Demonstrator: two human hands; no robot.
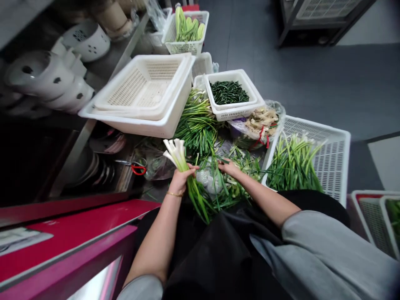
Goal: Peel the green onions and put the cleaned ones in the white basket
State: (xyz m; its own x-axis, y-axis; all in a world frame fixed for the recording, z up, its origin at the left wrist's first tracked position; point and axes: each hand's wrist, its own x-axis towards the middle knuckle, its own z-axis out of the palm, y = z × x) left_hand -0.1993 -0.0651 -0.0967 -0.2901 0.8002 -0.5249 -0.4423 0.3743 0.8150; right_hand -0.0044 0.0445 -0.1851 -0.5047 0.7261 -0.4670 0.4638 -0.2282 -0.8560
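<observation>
My left hand (pixel 181 180) is wrapped around a bunch of scallions (pixel 178 156), white ends pointing up and away, green leaves hanging down toward my lap. To its right, my right hand (pixel 228 167) has its fingers closed at a green scallion leaf (pixel 216 168); the fingertips are partly hidden. Beneath both hands lies a heap of loose green trimmings (pixel 239 183) with crumpled clear plastic and a white mesh among it. Just beyond, a large pile of scallions (pixel 198 125) rests with its leaves toward me.
Scallions lie in a white basket (pixel 333 166) at right. Stacked white baskets (pixel 175 121) stand at back left. Another basket (pixel 229 110) holds dark green chillies. Red-handled scissors (pixel 138 167) lie at left near a shelf (pixel 125 54) with crockery. A plastic bag (pixel 246 135) sits behind the trimmings.
</observation>
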